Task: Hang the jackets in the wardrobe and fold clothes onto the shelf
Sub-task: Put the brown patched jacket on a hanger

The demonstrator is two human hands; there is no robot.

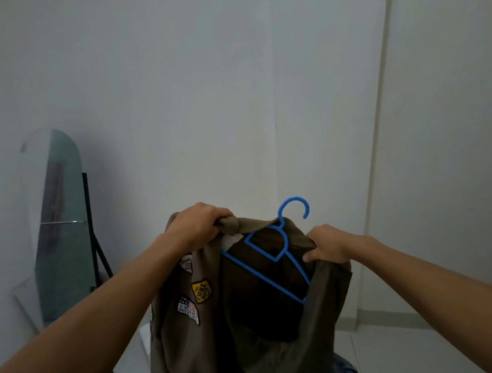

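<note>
A brown jacket (192, 337) with sewn patches on its front hangs in the air in front of me, low in the middle of the view. A blue plastic hanger (284, 242) sits inside its open neck, hook sticking up above the collar. My left hand (197, 222) grips the bunched collar at the jacket's left shoulder. My right hand (328, 243) grips the fabric at the right shoulder, beside the hanger's arm. The hanger's lower bar runs into the dark lining.
A rounded glass panel (59, 224) on a black stand leans against the wall at the left. Pale walls fill the background, with a corner edge (380, 117) at the right. Blue denim cloth (346, 369) shows at the bottom right.
</note>
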